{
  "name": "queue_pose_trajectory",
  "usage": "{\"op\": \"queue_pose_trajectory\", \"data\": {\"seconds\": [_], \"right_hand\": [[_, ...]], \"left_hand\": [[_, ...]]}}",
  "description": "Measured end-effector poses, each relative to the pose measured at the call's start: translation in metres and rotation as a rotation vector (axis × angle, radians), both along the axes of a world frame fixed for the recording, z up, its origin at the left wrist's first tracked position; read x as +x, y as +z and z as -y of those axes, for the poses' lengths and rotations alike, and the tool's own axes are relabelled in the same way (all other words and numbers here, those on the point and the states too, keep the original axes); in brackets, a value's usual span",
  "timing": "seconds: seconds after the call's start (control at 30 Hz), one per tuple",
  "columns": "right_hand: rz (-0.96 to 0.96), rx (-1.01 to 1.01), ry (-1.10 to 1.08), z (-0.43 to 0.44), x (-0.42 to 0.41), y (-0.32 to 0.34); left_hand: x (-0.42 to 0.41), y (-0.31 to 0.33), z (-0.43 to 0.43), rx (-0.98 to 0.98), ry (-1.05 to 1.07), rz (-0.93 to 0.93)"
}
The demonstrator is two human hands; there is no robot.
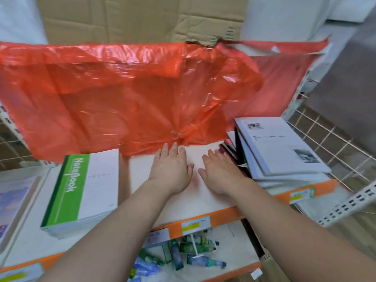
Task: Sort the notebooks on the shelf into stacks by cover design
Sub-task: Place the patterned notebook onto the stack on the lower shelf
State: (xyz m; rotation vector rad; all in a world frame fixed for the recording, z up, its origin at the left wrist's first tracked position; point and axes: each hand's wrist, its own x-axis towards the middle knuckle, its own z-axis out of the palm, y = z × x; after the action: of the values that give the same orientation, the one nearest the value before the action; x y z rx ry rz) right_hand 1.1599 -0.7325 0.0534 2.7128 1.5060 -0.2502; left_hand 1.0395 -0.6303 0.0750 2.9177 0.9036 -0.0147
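Observation:
A stack of notebooks with a green-and-white "Notebook" cover (81, 192) lies at the left of the white shelf (183, 202). At the right, a slanted pile of notebooks topped by a white cover with small black pictures (282, 147) leans over dark-covered notebooks (234, 151). My left hand (173, 169) and my right hand (219, 171) lie flat, palms down and fingers apart, on the bare shelf between the two piles. Neither hand holds anything. My right hand's fingertips are close to the dark notebooks.
A red plastic bag (126, 94) hangs across the back of the shelf, below brown cardboard (142, 17). A white wire grid (325, 143) fences the right side. The shelf below holds small green and blue bottles (183, 253). Another notebook (12, 204) lies far left.

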Motion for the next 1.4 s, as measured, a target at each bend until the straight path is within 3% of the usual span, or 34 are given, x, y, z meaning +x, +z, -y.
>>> {"op": "queue_pose_trajectory", "data": {"seconds": [0.3, 0.57, 0.83, 1.0, 1.17, 1.27, 1.4], "right_hand": [[0.099, 0.152, -0.075, 0.056, 0.077, 0.029], [0.071, 0.038, -0.307, 0.131, 0.148, 0.023], [0.033, 0.099, -0.367, 0.158, 0.174, 0.020], [-0.026, 0.132, -0.570, 0.167, 0.184, 0.026], [-0.051, 0.221, -0.666, 0.167, 0.190, 0.028], [-0.086, 0.293, -0.711, 0.164, 0.191, 0.034], [-0.147, 0.314, -0.727, 0.162, 0.189, 0.044]], "left_hand": [[0.073, 0.011, 0.044, -0.010, -0.097, 0.012], [0.150, 0.010, 0.102, 0.002, -0.260, 0.047], [0.184, 0.004, 0.112, -0.006, -0.277, 0.052], [0.201, -0.004, 0.108, -0.273, -0.092, 0.129], [0.210, 0.002, 0.110, -0.398, 0.088, 0.197], [0.213, 0.003, 0.107, -0.512, 0.210, 0.316], [0.209, 0.010, 0.106, -0.806, 0.319, 0.493]]}}
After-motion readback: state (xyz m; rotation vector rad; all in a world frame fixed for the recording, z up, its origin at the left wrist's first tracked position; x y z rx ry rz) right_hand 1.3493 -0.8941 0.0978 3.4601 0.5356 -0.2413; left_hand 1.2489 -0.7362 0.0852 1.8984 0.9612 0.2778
